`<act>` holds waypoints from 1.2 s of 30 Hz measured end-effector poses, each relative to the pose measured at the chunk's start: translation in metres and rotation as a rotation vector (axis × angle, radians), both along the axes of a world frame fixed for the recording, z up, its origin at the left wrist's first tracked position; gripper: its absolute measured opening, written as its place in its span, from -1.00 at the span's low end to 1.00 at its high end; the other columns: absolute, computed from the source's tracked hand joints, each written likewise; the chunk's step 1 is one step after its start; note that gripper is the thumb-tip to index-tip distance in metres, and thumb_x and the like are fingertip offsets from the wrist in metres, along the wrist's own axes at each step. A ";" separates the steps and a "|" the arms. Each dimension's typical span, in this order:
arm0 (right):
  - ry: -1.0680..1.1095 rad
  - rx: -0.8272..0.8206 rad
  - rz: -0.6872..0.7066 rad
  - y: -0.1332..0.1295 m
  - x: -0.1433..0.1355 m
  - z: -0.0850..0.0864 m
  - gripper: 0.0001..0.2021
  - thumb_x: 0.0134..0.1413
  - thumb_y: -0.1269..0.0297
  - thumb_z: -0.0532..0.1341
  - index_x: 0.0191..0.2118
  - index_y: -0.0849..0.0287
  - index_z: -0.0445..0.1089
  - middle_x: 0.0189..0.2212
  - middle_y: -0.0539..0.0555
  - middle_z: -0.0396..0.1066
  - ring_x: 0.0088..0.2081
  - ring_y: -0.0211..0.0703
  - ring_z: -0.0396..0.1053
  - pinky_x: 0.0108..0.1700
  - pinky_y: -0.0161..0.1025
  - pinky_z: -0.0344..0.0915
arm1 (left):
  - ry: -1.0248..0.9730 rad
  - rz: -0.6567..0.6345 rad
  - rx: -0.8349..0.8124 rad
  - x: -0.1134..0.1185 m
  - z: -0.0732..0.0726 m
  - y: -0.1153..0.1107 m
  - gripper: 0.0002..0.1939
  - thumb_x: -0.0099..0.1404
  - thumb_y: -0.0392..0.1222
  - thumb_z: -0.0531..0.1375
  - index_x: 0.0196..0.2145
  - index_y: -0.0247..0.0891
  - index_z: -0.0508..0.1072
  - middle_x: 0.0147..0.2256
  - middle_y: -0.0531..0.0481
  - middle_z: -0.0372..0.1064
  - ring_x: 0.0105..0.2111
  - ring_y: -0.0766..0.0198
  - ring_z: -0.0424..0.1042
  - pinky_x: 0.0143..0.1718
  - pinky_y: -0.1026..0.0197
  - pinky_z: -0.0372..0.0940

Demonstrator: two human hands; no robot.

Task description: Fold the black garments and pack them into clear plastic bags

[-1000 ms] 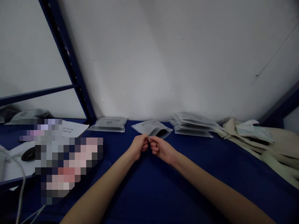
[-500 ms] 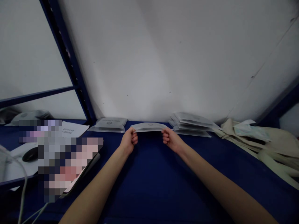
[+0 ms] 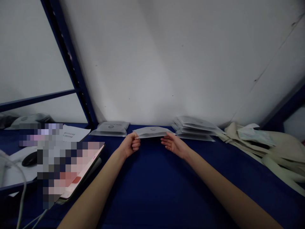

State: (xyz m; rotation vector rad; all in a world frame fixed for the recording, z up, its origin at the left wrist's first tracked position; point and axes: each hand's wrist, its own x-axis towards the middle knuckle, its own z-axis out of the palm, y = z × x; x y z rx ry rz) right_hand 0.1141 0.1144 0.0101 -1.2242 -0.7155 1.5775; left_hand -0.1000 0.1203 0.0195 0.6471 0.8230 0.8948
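Note:
A flat translucent bag [image 3: 153,132] with a round mark lies between my hands at the back of the blue table [image 3: 152,184]. My left hand [image 3: 131,145] is closed on its left corner, thumb on top. My right hand [image 3: 172,144] is at the right corner with its fingers loosened and apart, touching or just beside the bag's edge. Similar bags [image 3: 111,128] lie to the left, and a stack of several bags [image 3: 195,127] sits to the right.
Beige fabric [image 3: 281,144] is heaped at the right with a small packet [image 3: 256,135] on it. At the left are a tablet-like screen [image 3: 82,173], printed paper [image 3: 73,135], a black mouse [image 3: 30,159] and white cables [image 3: 22,197]. A white wall [image 3: 152,63] stands behind.
My right hand's fingers have opened from their closed grip on the bag's right corner. The bag and my left hand sit slightly lower in view.

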 end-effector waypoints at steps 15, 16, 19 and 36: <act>0.116 0.454 -0.150 -0.002 0.017 0.034 -0.96 0.05 0.40 0.15 -0.38 0.12 0.28 -0.42 -0.02 0.42 -0.41 -0.28 0.40 -0.34 -0.33 0.35 | 0.253 0.041 0.123 0.021 0.004 -0.018 -0.88 0.11 -0.26 -0.01 -0.56 -0.26 0.18 -0.68 0.16 0.07 -0.76 0.50 0.00 -0.71 0.39 -0.08; 0.131 0.487 -0.213 -0.001 0.023 0.037 -0.95 0.04 0.40 0.15 -0.39 0.12 0.27 -0.42 -0.02 0.41 -0.41 -0.29 0.39 -0.33 -0.33 0.36 | 0.268 0.085 0.108 0.020 0.003 -0.017 -0.89 0.12 -0.25 0.00 -0.53 -0.27 0.20 -0.66 0.15 0.11 -0.75 0.50 0.04 -0.70 0.39 -0.05; 0.148 0.534 -0.422 0.004 0.046 0.045 -0.93 0.03 0.41 0.11 -0.43 0.12 0.23 -0.44 -0.04 0.37 -0.42 -0.32 0.39 -0.30 -0.35 0.35 | 0.298 0.215 0.067 0.019 0.001 -0.015 -0.92 0.16 -0.26 0.02 -0.47 -0.29 0.24 -0.58 0.11 0.20 -0.72 0.48 0.15 -0.68 0.39 0.01; -0.203 0.150 -0.601 0.014 0.100 0.033 -0.74 0.15 0.27 0.03 -0.54 0.16 0.23 -0.71 -0.05 0.26 -0.69 -0.35 0.22 -0.64 -0.40 0.14 | 0.329 0.565 0.063 0.010 -0.008 -0.005 -0.85 0.07 -0.38 0.09 -0.35 -0.26 0.24 -0.45 0.08 0.17 -0.59 0.44 0.27 -0.59 0.37 0.16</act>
